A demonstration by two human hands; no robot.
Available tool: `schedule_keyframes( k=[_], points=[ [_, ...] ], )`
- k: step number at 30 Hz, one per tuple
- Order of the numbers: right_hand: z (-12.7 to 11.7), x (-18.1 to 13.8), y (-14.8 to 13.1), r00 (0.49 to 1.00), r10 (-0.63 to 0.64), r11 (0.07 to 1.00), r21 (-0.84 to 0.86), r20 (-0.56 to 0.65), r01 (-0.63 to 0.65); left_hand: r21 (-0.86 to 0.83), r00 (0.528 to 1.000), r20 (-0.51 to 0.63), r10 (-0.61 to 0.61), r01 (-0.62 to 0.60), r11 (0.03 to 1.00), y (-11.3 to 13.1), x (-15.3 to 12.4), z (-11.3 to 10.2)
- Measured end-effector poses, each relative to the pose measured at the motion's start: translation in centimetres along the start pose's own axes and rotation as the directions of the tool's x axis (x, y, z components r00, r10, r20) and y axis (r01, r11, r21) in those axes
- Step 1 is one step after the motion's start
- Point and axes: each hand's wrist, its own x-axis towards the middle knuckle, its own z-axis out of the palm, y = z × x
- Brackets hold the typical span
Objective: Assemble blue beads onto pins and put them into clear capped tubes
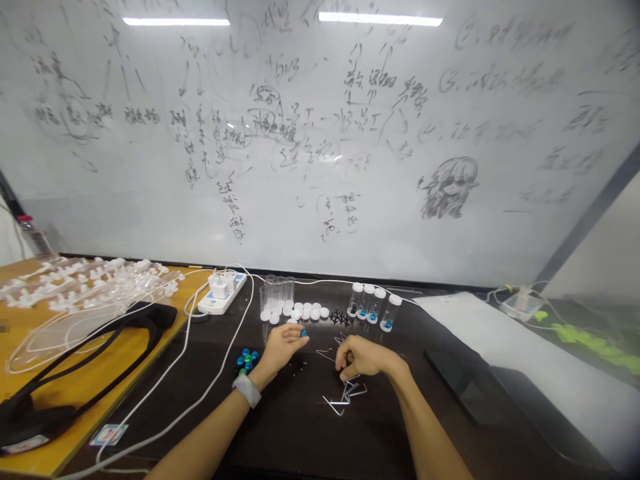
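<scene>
While blue and green pieces (247, 360) are clustered on the worktop (290, 433) beside the left wrist, a small blue piece (303, 333) is pinched by the left hand (284, 346), near clear tubes (276, 293) and white caps (315, 313). Farther right, L-shaped hex keys (340, 403) are scattered, with small black pieces (341, 317) grouped behind them; the right hand (364, 356) is held with curled fingers at the keys, whether gripping anything cannot be told, and four white-capped vials (374, 308) are lined up behind it.

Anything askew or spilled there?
Mildly untidy: bent metal rods lie jumbled at odd angles by the right hand, and white cables sprawl over the left of the dark table. No spill or damage stands out.
</scene>
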Motion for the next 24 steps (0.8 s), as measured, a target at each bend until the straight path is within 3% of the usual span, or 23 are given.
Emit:
schedule_keyframes(
  k=[6, 9, 18, 21, 24],
  points=[
    [1.7, 0.6, -2.1, 0.977, -0.018, 1.0, 0.005, 0.212, 0.017, 0.005, 1.0, 0.007, -0.026, 0.026, 1.0, 0.6, -0.2, 0.1],
    [2.9, 1.2, -3.2, 0.976, 0.028, 0.995, -0.097, 0.218, -0.007, -0.002, 1.0, 0.014, -0.026, 0.026, 1.0, 0.7, -0.2, 0.1],
    [4.1, 1.7, -3.8, 0.999, 0.044, 0.953, -0.298, -0.012, -0.046, -0.003, 0.999, 0.018, -0.031, 0.031, 1.0, 0.5, -0.1, 0.0],
    [3.5, 1.7, -3.8, 0.985, -0.079, 0.985, -0.163, -0.151, 0.055, -0.015, 1.0, 0.018, -0.024, 0.024, 1.0, 0.8, -0.1, -0.1],
    [2.8, 2.1, -3.8, 0.935, -0.161, 0.982, 0.047, -0.316, 0.185, -0.028, 0.999, 0.033, -0.019, 0.02, 0.999, 1.0, -0.1, -0.2]
  ],
)
